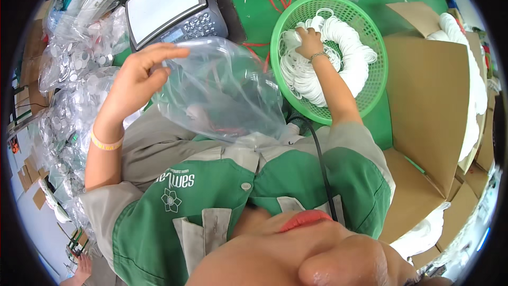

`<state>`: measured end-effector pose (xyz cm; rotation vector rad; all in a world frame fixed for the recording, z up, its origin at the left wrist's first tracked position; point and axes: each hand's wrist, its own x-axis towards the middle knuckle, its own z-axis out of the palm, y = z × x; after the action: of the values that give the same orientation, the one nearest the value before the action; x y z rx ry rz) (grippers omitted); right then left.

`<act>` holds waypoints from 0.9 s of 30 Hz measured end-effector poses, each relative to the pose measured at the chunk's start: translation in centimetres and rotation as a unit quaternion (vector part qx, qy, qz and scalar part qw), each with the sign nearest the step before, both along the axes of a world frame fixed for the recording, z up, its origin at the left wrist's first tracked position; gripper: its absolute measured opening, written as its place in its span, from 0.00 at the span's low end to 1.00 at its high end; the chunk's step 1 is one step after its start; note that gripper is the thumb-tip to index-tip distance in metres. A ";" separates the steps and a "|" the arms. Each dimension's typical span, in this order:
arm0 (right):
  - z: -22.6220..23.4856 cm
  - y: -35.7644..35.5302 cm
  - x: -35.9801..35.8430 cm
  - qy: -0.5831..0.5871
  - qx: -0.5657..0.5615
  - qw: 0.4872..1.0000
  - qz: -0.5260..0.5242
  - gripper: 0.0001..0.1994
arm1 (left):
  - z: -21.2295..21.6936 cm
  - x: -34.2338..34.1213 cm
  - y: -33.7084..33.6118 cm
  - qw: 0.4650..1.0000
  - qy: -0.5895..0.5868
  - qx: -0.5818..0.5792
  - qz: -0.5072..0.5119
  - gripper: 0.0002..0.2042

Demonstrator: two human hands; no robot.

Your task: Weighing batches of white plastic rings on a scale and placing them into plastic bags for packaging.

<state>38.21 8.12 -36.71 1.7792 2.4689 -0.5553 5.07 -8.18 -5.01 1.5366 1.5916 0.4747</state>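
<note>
Far left: clear plastic bags of round greyish discs (pixel 66 122), heaped. Next, the left hand (pixel 129 82), at the upper left edge of a large, limp bag of clear plastic film (pixel 222 92); thumb and index finger visibly apart, can't tell if the film is pinched. Behind the bag, a grey electronic scale with a flat white pan (pixel 165 5).

Right of the bag, the right hand (pixel 309 46), inside a round, light-green basket of perforated plastic (pixel 374 77), over its left half. Fingers bent down onto a thick bundle of thin white loops (pixel 341 34); can't tell if they've closed on any. Step in hand looks like gathering loops, bag kept alongside. Lifting some would call for a firm curl around the strands, clear of the basket's left rim.

Orientation: bag's long axis slants from the left hand at upper left down to lower right, near the basket's lower left rim; opening hard to make out. Bundle curves in a ring, bulk toward the basket's right rim, so no single pointing direction. Far right, beside the basket: a brown, open-flapped cardboard box (pixel 428 90).
</note>
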 end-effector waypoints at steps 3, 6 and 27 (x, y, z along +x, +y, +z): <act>-0.6 -0.2 0.8 0.006 0.017 1.000 -0.003 0.32 | -0.3 -0.5 0.0 0.999 0.022 0.021 -0.025 0.22; 0.9 1.6 2.7 0.091 0.015 0.995 -0.035 0.33 | -0.1 -0.7 -0.2 0.999 0.015 0.015 -0.025 0.25; 19.9 2.1 10.2 0.706 -0.184 0.665 -0.161 0.21 | -4.5 5.3 3.4 0.993 -0.112 -0.039 -0.027 0.32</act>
<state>48.42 10.25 -16.79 1.7736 1.9701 -3.1567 10.37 -4.78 -9.48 1.4102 1.3772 0.5299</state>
